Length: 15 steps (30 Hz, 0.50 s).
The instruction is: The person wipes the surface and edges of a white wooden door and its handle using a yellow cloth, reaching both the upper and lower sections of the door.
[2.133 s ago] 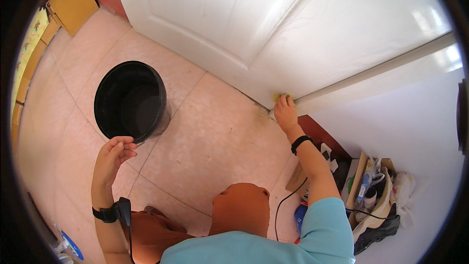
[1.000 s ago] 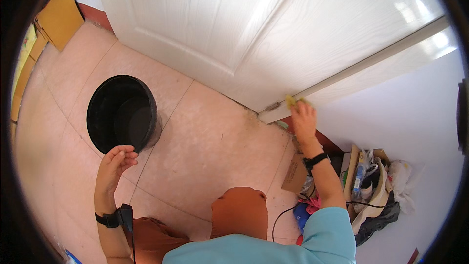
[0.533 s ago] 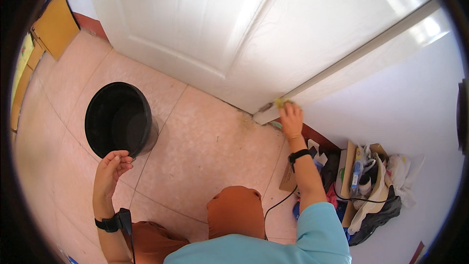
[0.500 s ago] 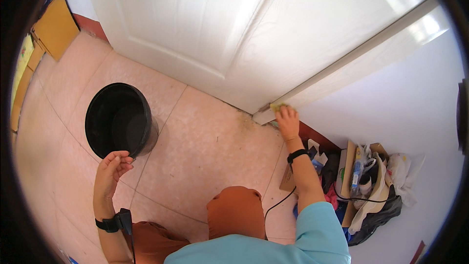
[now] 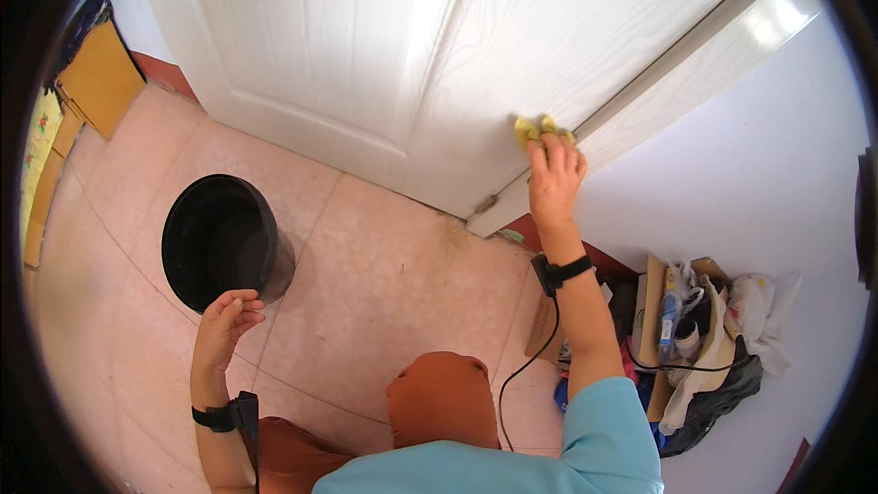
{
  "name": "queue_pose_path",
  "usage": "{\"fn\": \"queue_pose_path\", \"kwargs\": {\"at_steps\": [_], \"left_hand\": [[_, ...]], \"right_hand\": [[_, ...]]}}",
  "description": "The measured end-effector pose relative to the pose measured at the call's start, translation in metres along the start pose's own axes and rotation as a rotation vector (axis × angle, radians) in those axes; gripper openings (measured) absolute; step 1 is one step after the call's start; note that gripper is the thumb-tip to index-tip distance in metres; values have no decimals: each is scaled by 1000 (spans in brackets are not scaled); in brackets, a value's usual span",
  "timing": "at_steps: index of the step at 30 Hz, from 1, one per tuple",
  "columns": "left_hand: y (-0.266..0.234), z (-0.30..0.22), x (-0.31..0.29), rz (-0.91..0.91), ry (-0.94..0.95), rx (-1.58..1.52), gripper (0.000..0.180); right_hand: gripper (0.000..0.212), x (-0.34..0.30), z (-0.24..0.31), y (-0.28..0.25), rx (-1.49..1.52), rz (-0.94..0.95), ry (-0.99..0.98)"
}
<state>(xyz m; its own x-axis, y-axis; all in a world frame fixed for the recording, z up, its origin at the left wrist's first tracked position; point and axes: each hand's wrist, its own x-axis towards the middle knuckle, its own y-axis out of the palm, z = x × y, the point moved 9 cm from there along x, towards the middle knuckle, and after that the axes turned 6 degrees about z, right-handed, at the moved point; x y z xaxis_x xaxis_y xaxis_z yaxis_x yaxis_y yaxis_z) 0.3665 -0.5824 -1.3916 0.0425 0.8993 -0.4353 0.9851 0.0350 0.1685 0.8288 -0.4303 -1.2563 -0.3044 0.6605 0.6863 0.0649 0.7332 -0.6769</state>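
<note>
My right hand (image 5: 556,181) presses a crumpled yellow cloth (image 5: 528,131) against the white door (image 5: 494,64), beside its hinge-side edge and the white door frame (image 5: 631,119). The fingers are bent over the cloth and hide part of it. My left hand (image 5: 229,318) is at the near rim of a black bucket (image 5: 279,252), its fingers loosely curled and slightly apart, with nothing seen in them. Whether it touches the rim I cannot tell. The bucket stands upright on the floor, its inside dark.
Pink floor tiles (image 5: 366,265) spread below the door, with a dirty patch by the frame's foot. Right of my arm, a cardboard box (image 5: 656,311) of bags and small items stands against the wall. A black cable (image 5: 521,370) hangs from my right wrist. Yellow-brown cardboard (image 5: 101,78) stands far left.
My right hand has moved up with the cloth, from the foot of the door frame onto the door. The left hand has shifted slightly right, still by the bucket.
</note>
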Motion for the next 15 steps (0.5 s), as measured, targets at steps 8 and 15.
{"fn": "queue_pose_path", "kwargs": {"at_steps": [8,15], "left_hand": [[-15,7,-2,-14,12,-17,24],[-20,10,0,-11,20,-9,23]], "right_hand": [[18,-96,45,127,-124,334,-231],[17,-118,51,160,-181,536,-254]]}}
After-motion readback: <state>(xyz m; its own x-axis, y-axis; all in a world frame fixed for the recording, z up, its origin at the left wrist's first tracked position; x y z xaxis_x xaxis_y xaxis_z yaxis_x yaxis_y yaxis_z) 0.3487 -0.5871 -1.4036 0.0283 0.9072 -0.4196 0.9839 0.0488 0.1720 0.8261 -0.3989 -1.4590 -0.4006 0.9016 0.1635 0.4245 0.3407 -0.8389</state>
